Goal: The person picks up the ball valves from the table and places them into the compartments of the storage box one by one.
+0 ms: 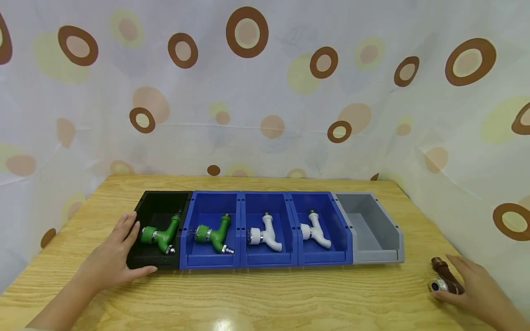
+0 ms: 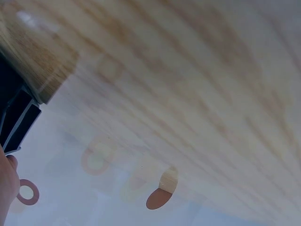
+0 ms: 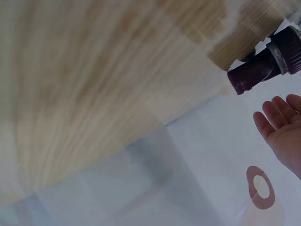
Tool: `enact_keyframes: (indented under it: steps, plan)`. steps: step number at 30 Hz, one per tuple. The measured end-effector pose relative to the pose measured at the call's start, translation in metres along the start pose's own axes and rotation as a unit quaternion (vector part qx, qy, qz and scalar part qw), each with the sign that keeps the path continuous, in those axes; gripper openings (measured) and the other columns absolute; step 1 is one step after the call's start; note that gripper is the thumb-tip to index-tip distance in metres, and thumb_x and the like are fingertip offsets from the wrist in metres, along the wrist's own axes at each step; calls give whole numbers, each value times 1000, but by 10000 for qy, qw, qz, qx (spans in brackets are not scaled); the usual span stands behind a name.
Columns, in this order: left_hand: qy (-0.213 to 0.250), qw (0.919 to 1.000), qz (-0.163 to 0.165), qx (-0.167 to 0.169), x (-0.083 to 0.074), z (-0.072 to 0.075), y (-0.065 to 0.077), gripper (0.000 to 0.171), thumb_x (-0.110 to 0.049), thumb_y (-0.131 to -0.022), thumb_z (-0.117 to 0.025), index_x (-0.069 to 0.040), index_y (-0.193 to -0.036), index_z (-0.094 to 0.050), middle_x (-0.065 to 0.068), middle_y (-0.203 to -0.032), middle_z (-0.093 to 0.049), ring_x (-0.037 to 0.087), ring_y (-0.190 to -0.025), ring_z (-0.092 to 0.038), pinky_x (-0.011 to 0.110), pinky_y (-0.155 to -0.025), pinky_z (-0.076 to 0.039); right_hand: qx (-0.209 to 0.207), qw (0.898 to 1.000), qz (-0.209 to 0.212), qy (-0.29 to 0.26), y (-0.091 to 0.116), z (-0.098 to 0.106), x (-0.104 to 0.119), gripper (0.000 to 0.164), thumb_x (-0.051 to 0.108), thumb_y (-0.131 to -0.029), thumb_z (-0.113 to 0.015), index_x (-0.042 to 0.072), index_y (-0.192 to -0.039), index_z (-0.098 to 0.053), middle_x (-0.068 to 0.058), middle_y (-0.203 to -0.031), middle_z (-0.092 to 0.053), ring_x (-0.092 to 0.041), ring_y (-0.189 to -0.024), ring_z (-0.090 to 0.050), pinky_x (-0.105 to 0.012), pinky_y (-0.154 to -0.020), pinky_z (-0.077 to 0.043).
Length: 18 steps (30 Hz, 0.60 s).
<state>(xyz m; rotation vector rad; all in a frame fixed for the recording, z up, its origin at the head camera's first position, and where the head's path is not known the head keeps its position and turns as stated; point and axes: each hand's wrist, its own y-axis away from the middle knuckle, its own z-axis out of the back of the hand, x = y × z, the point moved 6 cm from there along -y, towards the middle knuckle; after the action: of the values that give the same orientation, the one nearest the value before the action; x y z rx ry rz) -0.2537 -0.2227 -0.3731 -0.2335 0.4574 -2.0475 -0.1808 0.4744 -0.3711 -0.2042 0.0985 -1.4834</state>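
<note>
My left hand [image 1: 112, 255] rests against the left side of a black bin [image 1: 155, 209], fingers straight along its side wall and thumb stretched out by its front edge. Inside that bin lies a green tap [image 1: 164, 236]. In the left wrist view, part of the left hand [image 2: 5, 188] shows close to the bin's dark edge [image 2: 23, 120]. At the table's right side, a dark brown tap [image 1: 445, 271] lies on the wood. My right hand [image 1: 476, 285] is spread around it; in the right wrist view the hand's [image 3: 284, 129] fingers are extended beside the tap [image 3: 256, 70].
Joined to the black bin are three blue bins, holding a second green tap [image 1: 217, 234] and two white taps, one [image 1: 269, 234] in the middle and another [image 1: 316, 232] to its right. A grey bin [image 1: 366, 232] ends the row. A dotted curtain [image 1: 265, 92] hangs around the wooden table [image 1: 265, 294].
</note>
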Motion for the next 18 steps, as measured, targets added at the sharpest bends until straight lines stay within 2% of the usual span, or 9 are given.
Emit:
enact_keyframes:
  steps: [6,11,15,18]
  plan:
    - [-46,10000,33,-8,1,0,2,109,-60,-66,-72,18,-133,-37,26,-152,-16,13,-143,16,54,-83,-50,627,9979,-127,10,6,-6,-10,90,40,-65,-81,-26,-114,-45,-47,-105,-50,-60,-90,-49,-62,-71,-45]
    - [-89,10000,-11,-23,1,1,1,109,-61,-66,-72,18,-133,-37,28,-151,-18,16,-143,14,53,-82,-50,1085,9936,-286,-125,10,-11,-21,82,36,-70,-78,-29,-107,-45,-45,-98,-51,-56,-86,-53,-58,-69,-48]
    - [-41,9999,-37,-88,0,2,1,108,-60,-65,-73,18,-132,-38,29,-150,-20,23,-145,7,54,-83,-49,1706,9832,-598,-250,14,-17,-32,81,39,-76,-73,-30,-108,-44,-46,-101,-51,-54,-87,-54,-54,-69,-50]
    - [4,9999,-52,-109,0,3,0,108,-59,-65,-73,19,-131,-38,29,-149,-21,27,-145,3,56,-85,-48,2114,9732,-814,-394,17,-21,-38,75,38,-79,-71,-28,-106,-47,-39,-97,-56,-47,-85,-58,-49,-69,-51]
